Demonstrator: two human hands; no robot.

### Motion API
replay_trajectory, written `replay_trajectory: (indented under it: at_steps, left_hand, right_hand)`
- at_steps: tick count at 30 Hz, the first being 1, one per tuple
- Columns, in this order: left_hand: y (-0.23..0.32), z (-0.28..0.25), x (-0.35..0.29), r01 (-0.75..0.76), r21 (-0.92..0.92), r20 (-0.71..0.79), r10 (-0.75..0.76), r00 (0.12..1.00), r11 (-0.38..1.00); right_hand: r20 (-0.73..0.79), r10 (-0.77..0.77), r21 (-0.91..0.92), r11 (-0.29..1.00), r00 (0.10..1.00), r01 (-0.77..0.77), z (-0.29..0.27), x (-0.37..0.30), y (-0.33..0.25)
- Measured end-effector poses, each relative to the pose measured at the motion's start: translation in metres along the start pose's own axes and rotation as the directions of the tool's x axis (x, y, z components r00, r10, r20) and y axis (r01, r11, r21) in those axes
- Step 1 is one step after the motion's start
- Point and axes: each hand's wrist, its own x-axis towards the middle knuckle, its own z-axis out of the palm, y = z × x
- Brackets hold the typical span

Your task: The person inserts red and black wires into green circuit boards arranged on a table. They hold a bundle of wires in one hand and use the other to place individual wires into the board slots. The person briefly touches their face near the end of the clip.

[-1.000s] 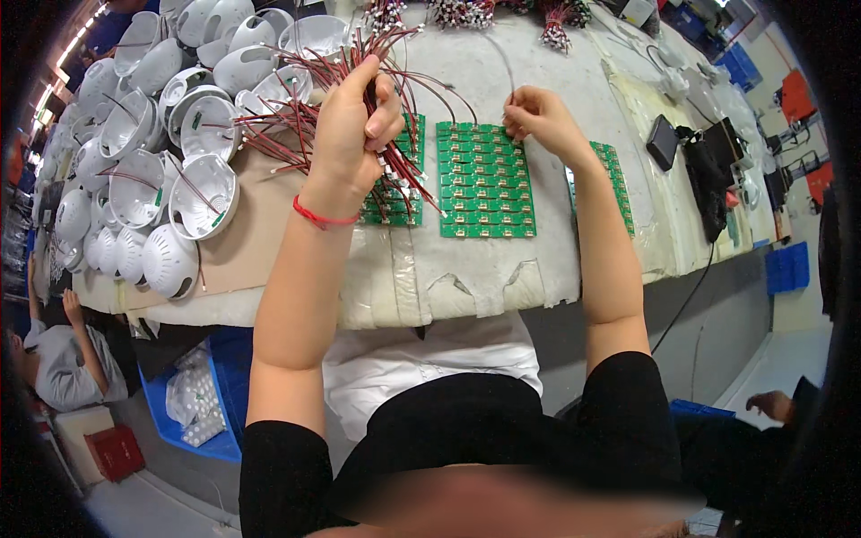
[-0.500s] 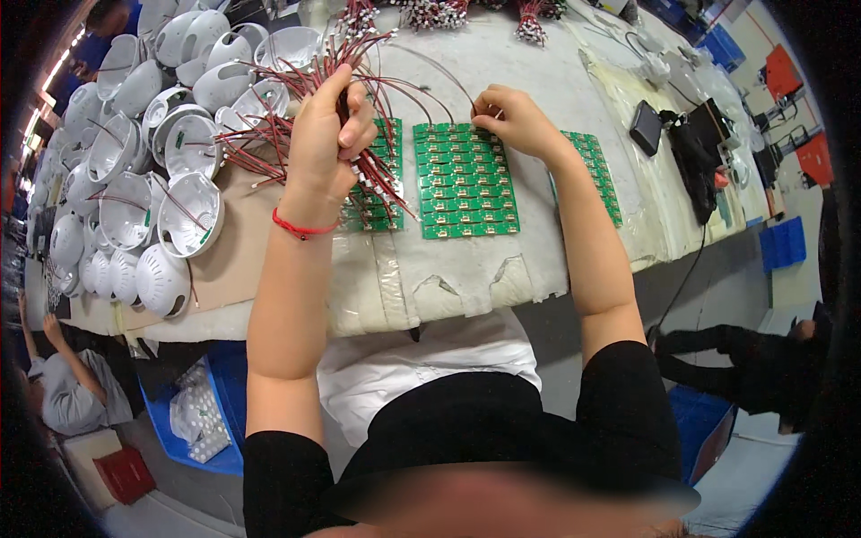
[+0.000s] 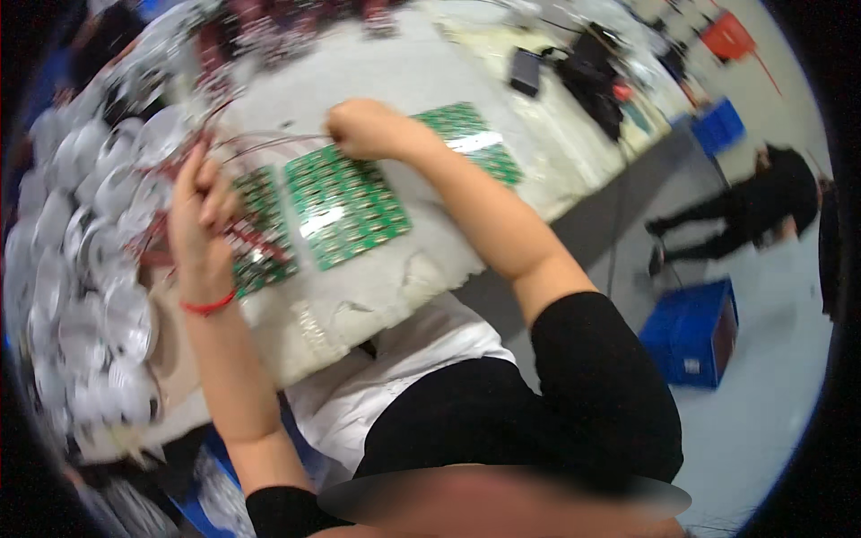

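Observation:
My left hand (image 3: 204, 202), with a red cord at the wrist, is closed round a bundle of thin dark-red wires (image 3: 238, 235) with small pale connectors. The bundle hangs over the left green circuit board panel (image 3: 260, 202). My right hand (image 3: 368, 128) is closed at the far edge of the middle green circuit board panel (image 3: 345, 211), which carries rows of small pale connectors. A thin wire (image 3: 282, 137) runs from the left up to its curled fingers, whose tips are hidden. A third green panel (image 3: 502, 164) lies partly behind my right forearm.
White dome-shaped housings (image 3: 130, 318) crowd the table's left side. More wire bundles (image 3: 269, 40) lie at the far edge. A black box-shaped device (image 3: 526, 72) and dark cloth-like item (image 3: 587, 85) sit far right. A person (image 3: 753, 202) and blue bin (image 3: 691, 336) are on the floor.
The whole view has swung to the right and blurred, so the table appears turned and further left. My right hand has curled tighter at the middle panel's edge. The left still grips the wires.

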Motion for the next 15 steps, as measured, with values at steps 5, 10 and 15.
replay_trajectory:
  at_steps: [5, 10, 15]
  left_hand:
    - [0.002, -0.009, -0.003, -0.073, -0.047, 0.083, 0.077, 0.994, 0.996]
    - [-0.007, 0.028, -0.014, -0.128, 0.03, -0.01, 0.129, 0.992, 0.991]
    - [-0.022, 0.012, -0.005, -0.184, 0.064, 0.243, 0.164, 0.956, 0.981]
  right_hand:
    - [0.046, 0.057, -0.005, 0.998, 0.997, -0.057, -0.008, 0.007, -0.014]
    - [0.04, 0.107, 0.131, 0.985, 0.994, -0.111, 0.002, 0.0, 0.003]
    - [-0.025, 0.16, 0.198, 0.968, 0.987, -0.152, 0.002, -0.005, 0.013]
